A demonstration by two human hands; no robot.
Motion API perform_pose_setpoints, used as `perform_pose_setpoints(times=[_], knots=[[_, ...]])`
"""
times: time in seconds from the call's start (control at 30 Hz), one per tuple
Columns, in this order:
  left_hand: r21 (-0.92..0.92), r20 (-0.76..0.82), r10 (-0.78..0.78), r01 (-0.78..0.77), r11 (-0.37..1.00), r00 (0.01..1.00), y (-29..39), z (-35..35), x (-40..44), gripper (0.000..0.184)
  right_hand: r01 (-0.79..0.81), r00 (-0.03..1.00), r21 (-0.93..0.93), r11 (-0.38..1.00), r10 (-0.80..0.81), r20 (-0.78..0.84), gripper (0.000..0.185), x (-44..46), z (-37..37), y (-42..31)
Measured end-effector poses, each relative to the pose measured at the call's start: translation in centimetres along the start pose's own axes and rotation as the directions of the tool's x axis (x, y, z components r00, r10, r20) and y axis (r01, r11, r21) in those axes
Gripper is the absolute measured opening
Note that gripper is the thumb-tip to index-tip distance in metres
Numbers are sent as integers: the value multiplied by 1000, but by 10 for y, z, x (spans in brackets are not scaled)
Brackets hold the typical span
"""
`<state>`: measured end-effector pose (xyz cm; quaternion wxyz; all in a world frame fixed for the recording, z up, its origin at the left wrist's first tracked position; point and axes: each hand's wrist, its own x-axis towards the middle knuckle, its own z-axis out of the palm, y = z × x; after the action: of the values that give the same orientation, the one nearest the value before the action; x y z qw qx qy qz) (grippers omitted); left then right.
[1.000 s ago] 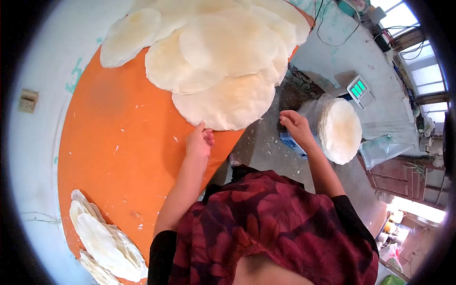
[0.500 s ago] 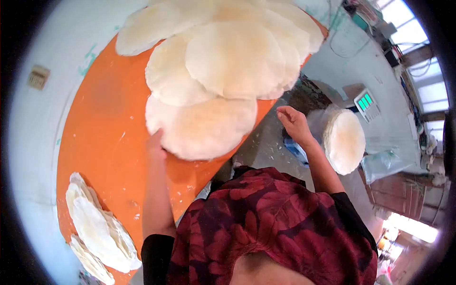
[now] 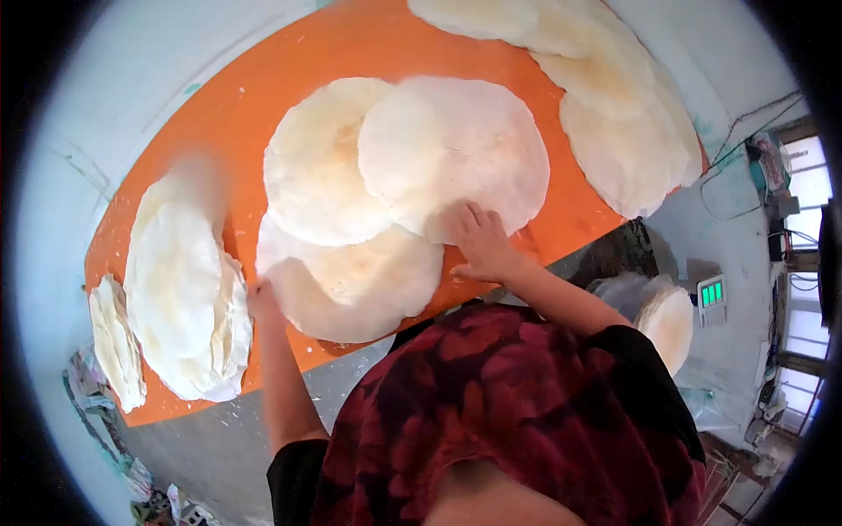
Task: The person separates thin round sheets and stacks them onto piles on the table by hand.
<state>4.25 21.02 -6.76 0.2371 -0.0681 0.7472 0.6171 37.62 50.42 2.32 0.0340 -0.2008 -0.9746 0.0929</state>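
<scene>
Three large, thin, round flatbreads overlap in the middle of an orange table. My left hand (image 3: 261, 300) is at the left edge of the lowest flatbread (image 3: 351, 302), its fingers seemingly pinched on the rim. Behind that one lies a second flatbread (image 3: 311, 162), partly covered by the upper right flatbread (image 3: 452, 140). My right hand (image 3: 482, 244) rests on the near edge of this upper right one, fingers spread and thumb held apart.
Stacked flatbreads (image 3: 175, 289) lie at the table's left end, beside a smaller stack (image 3: 117, 342). More overlapping flatbreads (image 3: 618, 114) cover the far right of the orange table (image 3: 395, 44). Beyond the near edge stand another stack (image 3: 667, 324) and a scale with a green display (image 3: 711, 294).
The view has swung left, bringing the left-hand stacks nearer. My right hand has come from beyond the table edge onto a flatbread. My left hand stays at the lowest flatbread's edge.
</scene>
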Motion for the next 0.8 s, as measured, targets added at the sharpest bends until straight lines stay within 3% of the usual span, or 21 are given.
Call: perform_pose_setpoints(times=[0.03, 0.13, 0.17, 0.2, 0.23, 0.3, 0.33, 0.37, 0.47, 0.53, 0.6, 0.63, 0.7, 0.77, 0.8], knots=[[68, -6, 102, -101, 993, 995, 6, 2, -11, 33, 39, 999, -73, 997, -38, 25, 53, 1, 7, -2], [269, 14, 386, -375, 887, 922, 42, 39, -78, 28, -15, 993, -213, 977, -10, -119, 43, 3, 30, 10], [334, 42, 474, -460, 823, 879, 45, 50, -91, 26, 2, 993, -174, 985, -22, -115, 39, 3, 33, 15], [88, 212, 240, -264, 961, 947, 37, 60, -93, 24, 16, 993, -136, 991, -32, -115, 34, 5, 32, 19], [-113, 428, 41, 8, 994, 903, 31, 72, -94, 22, 30, 992, -100, 995, -42, -120, 30, 8, 30, 22], [-158, 640, -101, 259, 953, 762, 35, 104, -114, 20, -80, 992, 11, 997, 81, -93, 23, 19, -6, 5], [-164, 687, -96, 282, 945, 720, 38, 116, -121, 24, -136, 987, 66, 988, 141, -77, 20, 26, -24, -7], [-166, 731, -91, 305, 938, 676, 42, 126, -126, 29, -93, 991, 95, 991, 101, -83, 18, 33, -33, -20], [-313, 849, -51, 578, 754, 527, 77, 147, -155, 34, 21, 999, 215, 976, -12, -44, 18, 35, -46, -69], [-255, 766, -189, 560, 788, 614, 81, 163, -154, 39, 116, 990, 343, 932, -136, 34, 22, 36, -49, -103], [-224, 685, -218, 486, 844, 695, 64, 173, -122, 43, 262, 960, 453, 852, -182, -213, 27, 32, -39, -110], [-192, 676, -200, 431, 881, 710, 44, 179, -94, 45, 160, 986, 486, 859, -119, -114, 28, 29, -39, -108], [-198, 504, -160, 295, 935, 849, 48, 182, -63, 43, 7, 999, 506, 863, -30, 38, 29, 26, -42, -97], [-216, 576, 42, 102, 971, 817, 156, 137, -104, 45, -62, 996, 520, 852, 22, 83, 28, 26, -46, -94], [-91, 553, -2, 63, 994, 833, 181, 123, -90, 45, -78, 996, 533, 843, 44, 76, 28, 26, -48, -94]])
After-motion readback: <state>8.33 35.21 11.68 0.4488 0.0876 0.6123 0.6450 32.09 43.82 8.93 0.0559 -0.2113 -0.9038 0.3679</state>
